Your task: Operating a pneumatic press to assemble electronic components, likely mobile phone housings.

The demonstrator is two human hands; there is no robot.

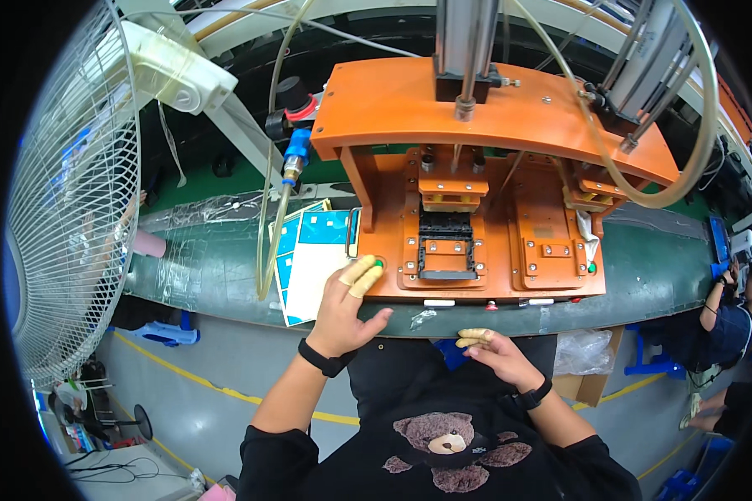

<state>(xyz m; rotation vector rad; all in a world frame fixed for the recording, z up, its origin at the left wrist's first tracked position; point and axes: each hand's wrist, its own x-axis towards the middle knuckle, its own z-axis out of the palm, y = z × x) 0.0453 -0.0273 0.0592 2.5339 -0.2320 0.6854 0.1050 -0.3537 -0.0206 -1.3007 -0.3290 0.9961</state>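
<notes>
My left hand [347, 309] reaches to the front left corner of an orange pneumatic press [497, 96]. Its fingers, in pale yellow finger cots, are stretched out at a green push button [379, 263], with the thumb spread away. Held low in front of the bench edge, my right hand [500, 357] also wears finger cots; its fingers are loosely bent, with nothing visible in them. A black rectangular plastic frame [447, 274] lies in the press's left fixture, beneath the raised press head [451, 194]. The right fixture [551, 249] holds no such frame.
A second green button [592, 268] sits at the press's right corner. Left of the press lie blue-and-white sheets [309, 250] and an air hose [271, 242]. A caged fan [75, 200] stands at far left. A carton with clear plastic bags [583, 352] is below the bench; people sit at right.
</notes>
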